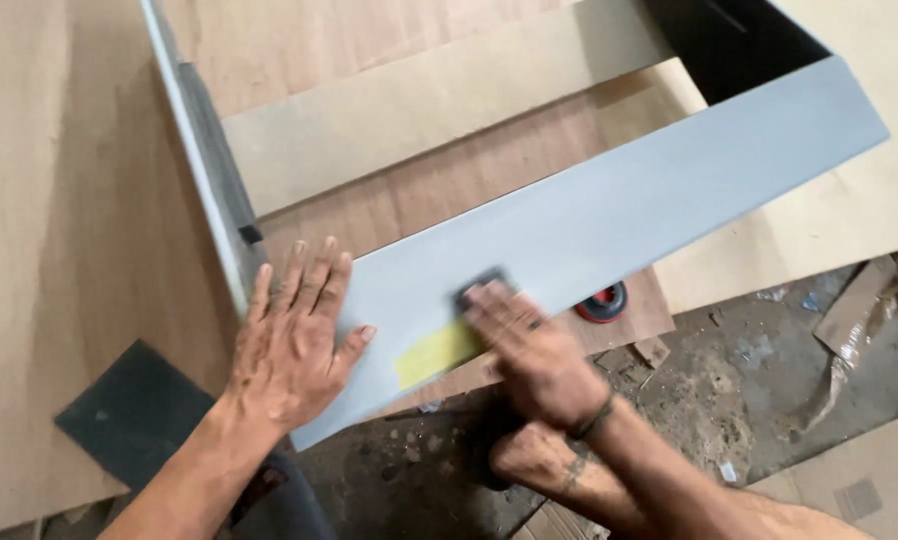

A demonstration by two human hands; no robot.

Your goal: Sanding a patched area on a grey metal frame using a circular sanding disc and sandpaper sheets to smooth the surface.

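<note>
A grey box frame stands on wooden sheets; its near side is a long grey panel [629, 200] running from lower left to upper right. My left hand [294, 345] lies flat with fingers spread on the panel's left end, near the corner. My right hand [529, 350], blurred by motion, presses a small dark sanding block [479, 285] against the panel's middle. A yellowish patch [434, 353] shows on the panel just left of that hand.
The frame's left side [204, 150] and dark far side [729, 40] rise around a brown plywood sheet [449, 180]. A dark sheet of sandpaper [134, 410] lies at lower left. A red and black round object [602, 302] sits under the panel. Cardboard scraps [854, 320] litter the dirty floor.
</note>
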